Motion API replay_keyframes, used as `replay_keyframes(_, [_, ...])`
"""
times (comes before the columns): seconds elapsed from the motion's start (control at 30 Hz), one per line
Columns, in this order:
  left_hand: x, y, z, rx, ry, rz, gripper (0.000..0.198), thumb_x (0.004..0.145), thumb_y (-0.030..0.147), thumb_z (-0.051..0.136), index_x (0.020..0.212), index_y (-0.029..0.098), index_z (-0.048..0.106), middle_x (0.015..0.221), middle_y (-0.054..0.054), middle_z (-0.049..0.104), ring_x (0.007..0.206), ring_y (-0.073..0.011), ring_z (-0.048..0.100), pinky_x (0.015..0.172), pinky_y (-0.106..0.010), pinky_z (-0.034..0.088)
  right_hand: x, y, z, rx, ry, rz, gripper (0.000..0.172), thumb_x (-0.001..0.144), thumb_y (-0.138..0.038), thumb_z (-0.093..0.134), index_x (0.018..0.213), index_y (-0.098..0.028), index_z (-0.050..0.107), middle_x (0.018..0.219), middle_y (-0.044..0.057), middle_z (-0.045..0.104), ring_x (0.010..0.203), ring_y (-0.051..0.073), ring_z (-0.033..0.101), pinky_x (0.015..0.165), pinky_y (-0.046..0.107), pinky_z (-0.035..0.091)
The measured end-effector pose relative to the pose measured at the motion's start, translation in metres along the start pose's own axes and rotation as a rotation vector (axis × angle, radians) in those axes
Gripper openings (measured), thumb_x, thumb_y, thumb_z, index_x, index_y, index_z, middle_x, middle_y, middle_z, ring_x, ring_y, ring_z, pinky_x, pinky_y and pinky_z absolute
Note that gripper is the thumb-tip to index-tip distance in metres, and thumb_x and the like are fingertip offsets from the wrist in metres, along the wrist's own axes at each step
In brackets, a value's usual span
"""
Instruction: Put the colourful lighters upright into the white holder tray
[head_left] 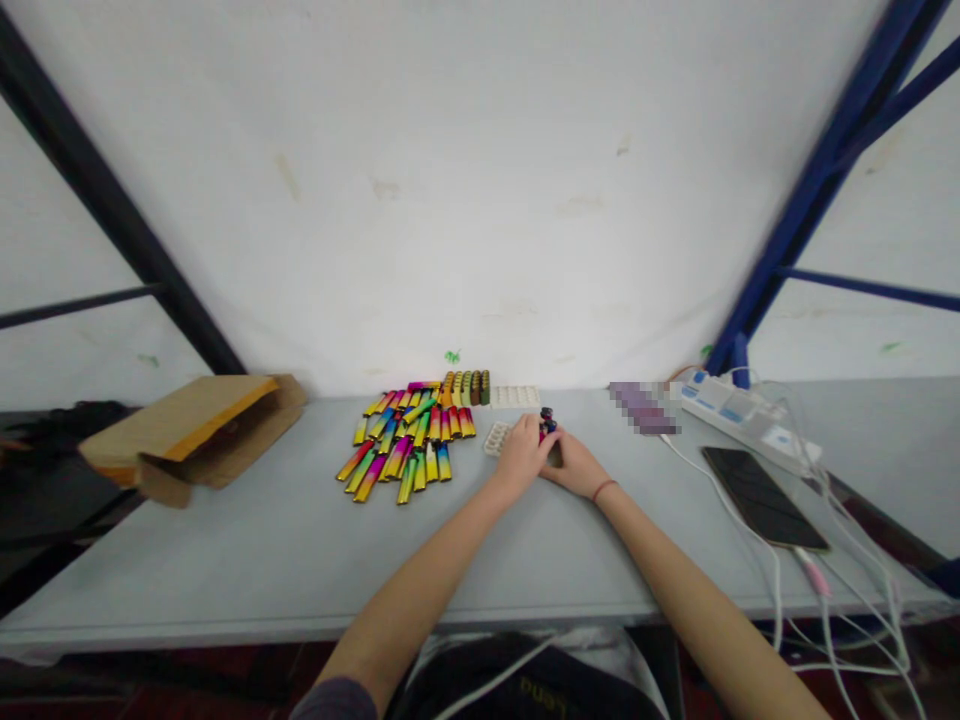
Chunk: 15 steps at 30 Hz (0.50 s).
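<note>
Scuff marks dot the pale wall [480,200] behind a grey table [570,565]. Near the table's middle, between the two hands, sit small dark-topped pieces [548,418] with a touch of magenta; fingers hide most of them, so their number and exact fit cannot be told. The left hand [523,445] bends its fingers and thumb around them, and the right hand [574,462] is curled about them from the other side, with little gap visible in either grip. The step in hand seems to be two-handed handling of this small group; the next move appears to call for a steady right hand and careful left fingertips.

Just beside the left hand lies a small white tray [496,439] with round sockets, partly covered by that hand. Behind, near the wall, a long white tray [515,397] shows its socket rows. Next to it, an upright block [466,388] of yellow-to-green pieces stands in tight rows; whether a tray holds them is unclear. Further left, shiny multicoloured lighters [405,445] lie loosely spread. Beyond them, an open cardboard box [187,420] rests on its side, its inside too shadowed to read.
</note>
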<state>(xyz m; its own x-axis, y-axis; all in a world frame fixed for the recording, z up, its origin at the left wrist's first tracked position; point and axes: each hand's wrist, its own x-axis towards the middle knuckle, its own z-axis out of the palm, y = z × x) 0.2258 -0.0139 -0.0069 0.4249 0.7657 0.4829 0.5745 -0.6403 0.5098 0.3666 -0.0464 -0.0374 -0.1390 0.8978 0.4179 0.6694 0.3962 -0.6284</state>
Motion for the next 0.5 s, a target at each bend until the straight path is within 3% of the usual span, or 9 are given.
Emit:
replay_keyframes(0.23, [-0.0001, 0.0001, -0.0011, 0.031, -0.010, 0.029, 0.014, 0.095, 0.033, 0.057, 0.098, 0.020, 0.054, 0.101, -0.009, 0.064, 0.100, -0.0247, 0.064, 0.090, -0.040, 0.050, 0.0006, 0.0046, 0.0020, -0.005, 0.004, 0.004, 0.054, 0.074, -0.032, 0.075, 0.123, -0.018, 0.055, 0.119, 0.014, 0.066, 0.106, 0.030, 0.064, 0.096, 0.046, 0.050])
replay_keyframes(0.5, [0.0045, 0.0062, -0.0078, 0.021, -0.010, -0.036, 0.014, 0.095, 0.032, 0.056, 0.092, 0.019, 0.052, 0.096, -0.009, 0.062, 0.096, -0.0242, 0.063, 0.088, -0.038, 0.049, 0.0010, 0.0047, 0.0018, -0.046, -0.029, 0.013, 0.059, 0.077, -0.038, 0.075, 0.125, -0.016, 0.051, 0.119, 0.017, 0.067, 0.105, 0.031, 0.065, 0.094, 0.046, 0.051])
